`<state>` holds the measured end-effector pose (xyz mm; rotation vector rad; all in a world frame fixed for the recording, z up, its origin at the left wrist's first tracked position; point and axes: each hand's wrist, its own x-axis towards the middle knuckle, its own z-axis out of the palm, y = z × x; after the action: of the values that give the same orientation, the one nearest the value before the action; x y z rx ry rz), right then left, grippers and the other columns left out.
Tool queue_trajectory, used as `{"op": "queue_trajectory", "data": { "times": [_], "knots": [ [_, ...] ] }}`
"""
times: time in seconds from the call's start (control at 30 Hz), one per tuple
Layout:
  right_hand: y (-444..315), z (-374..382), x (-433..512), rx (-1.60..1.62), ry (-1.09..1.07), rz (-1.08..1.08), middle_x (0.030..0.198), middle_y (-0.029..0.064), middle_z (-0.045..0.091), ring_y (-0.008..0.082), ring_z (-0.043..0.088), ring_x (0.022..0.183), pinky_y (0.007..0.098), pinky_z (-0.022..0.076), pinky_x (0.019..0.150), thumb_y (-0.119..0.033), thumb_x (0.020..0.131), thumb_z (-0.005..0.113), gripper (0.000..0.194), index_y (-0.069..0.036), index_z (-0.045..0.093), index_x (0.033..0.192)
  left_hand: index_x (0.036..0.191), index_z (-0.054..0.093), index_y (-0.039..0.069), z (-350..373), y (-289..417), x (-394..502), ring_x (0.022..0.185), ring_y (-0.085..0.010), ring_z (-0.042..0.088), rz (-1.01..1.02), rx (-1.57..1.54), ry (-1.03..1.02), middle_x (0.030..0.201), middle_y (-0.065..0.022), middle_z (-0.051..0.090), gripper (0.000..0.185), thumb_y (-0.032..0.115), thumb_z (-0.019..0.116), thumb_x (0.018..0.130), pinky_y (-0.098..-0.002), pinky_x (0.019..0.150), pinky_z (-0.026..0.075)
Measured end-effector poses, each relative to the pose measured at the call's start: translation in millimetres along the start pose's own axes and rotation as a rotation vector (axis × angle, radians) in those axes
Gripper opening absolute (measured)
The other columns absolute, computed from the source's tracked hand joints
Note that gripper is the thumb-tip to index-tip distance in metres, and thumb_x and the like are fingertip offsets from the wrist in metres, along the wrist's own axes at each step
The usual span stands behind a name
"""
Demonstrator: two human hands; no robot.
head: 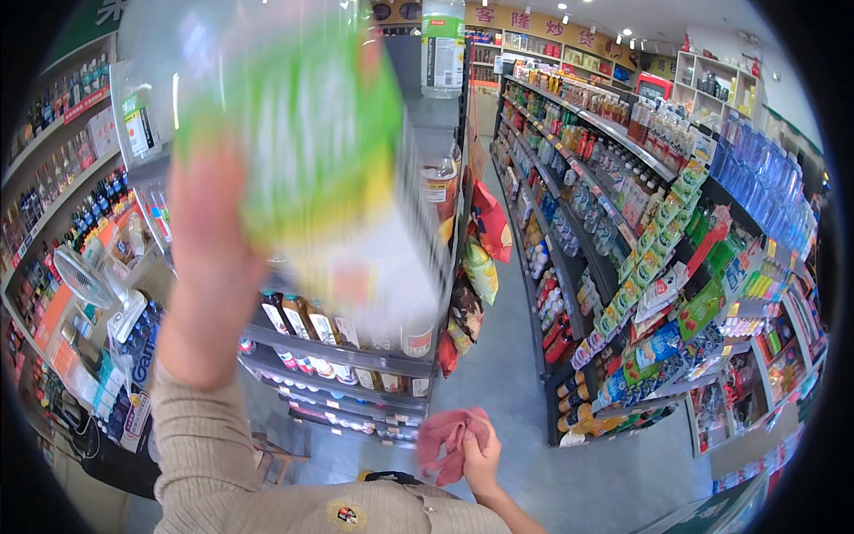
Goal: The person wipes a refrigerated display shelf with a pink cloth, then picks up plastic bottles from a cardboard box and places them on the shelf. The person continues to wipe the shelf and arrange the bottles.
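A large clear plastic bottle with a green and white label (313, 153), blurred and very near the camera, fills the upper left of the head view. My left hand (217, 207) is raised and grips its side; the fingertips are blurred. Low in the middle, my right hand (482, 454) holds a crumpled pink cloth (444, 444) away from the bottle. Behind the large bottle, another clear bottle with a green label (442, 50) stands upright on top of the shelf unit.
A shelf unit of bottles (393, 364) stands in front, with snack bags (480, 267) hanging at its side. Across the aisle runs a long stocked shelf (567, 173). A white fan (83, 277) and a wooden stool (280, 454) are on the left.
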<state>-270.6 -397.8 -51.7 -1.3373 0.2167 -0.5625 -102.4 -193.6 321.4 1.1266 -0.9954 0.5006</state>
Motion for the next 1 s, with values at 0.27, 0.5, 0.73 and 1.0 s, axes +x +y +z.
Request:
{"op": "queue_trajectory", "data": {
  "times": [0.27, 0.5, 0.73, 1.0],
  "knots": [
    [17.6, -35.5, -20.3, 0.056, 0.152, 0.089, 0.102, 0.0066, 0.065, 0.0132, 0.06, 0.096, 0.0281, 0.0468, 0.087, -0.01, 0.091, 0.061, 0.022, 0.002, 0.061, 0.109, 0.11, 0.053, 0.0, 82.0, -56.6, 196.5, 0.094, -0.0259, 0.063, 0.052, 0.31, -0.012, 0.108, -0.0114, 0.063, 0.033, 0.018, 0.067, 0.086, -0.0408, 0.086, 0.051],
    [66.2, -63.9, -36.6, 0.086, 0.565, 0.036, 0.088, 0.0091, 0.065, 0.0144, 0.059, 0.07, 0.027, 0.0488, 0.061, -0.015, 0.097, 0.052, 0.016, -0.002, 0.059, 0.103, 0.122, 0.04, -0.01, 62.3, -195.9, 257.8, 0.102, -0.0289, 0.063, -0.105, 0.584, 0.054, 0.115, -0.0235, 0.059, 0.096, 0.042, 0.089, 0.057, -0.0379, 0.087, 0.053],
    [85.1, -81.4, -33.2, 0.194, 0.586, 0.144, 0.079, 0.0086, 0.062, 0.0156, 0.058, 0.065, 0.0272, 0.0484, 0.058, -0.014, 0.096, 0.053, 0.014, -0.003, 0.058, 0.102, 0.124, 0.037, -0.009, 67.3, -228.7, 271.9, 0.101, -0.0295, 0.063, -0.19, 0.679, 0.149, 0.115, -0.0228, 0.057, 0.099, 0.045, 0.087, 0.058, -0.038, 0.086, 0.053],
    [62.1, -66.6, -29.9, 0.064, 0.495, 0.184, 0.091, 0.0051, 0.062, 0.0132, 0.056, 0.078, 0.0269, 0.0489, 0.069, -0.018, 0.095, 0.057, 0.019, -0.005, 0.06, 0.109, 0.13, 0.033, -0.014, 73.0, -233.5, 278.6, 0.115, -0.0301, 0.054, -0.229, 0.934, 0.149, 0.126, -0.026, 0.047, 0.113, 0.059, 0.084, 0.059, -0.0413, 0.092, 0.05]
  ]
}}
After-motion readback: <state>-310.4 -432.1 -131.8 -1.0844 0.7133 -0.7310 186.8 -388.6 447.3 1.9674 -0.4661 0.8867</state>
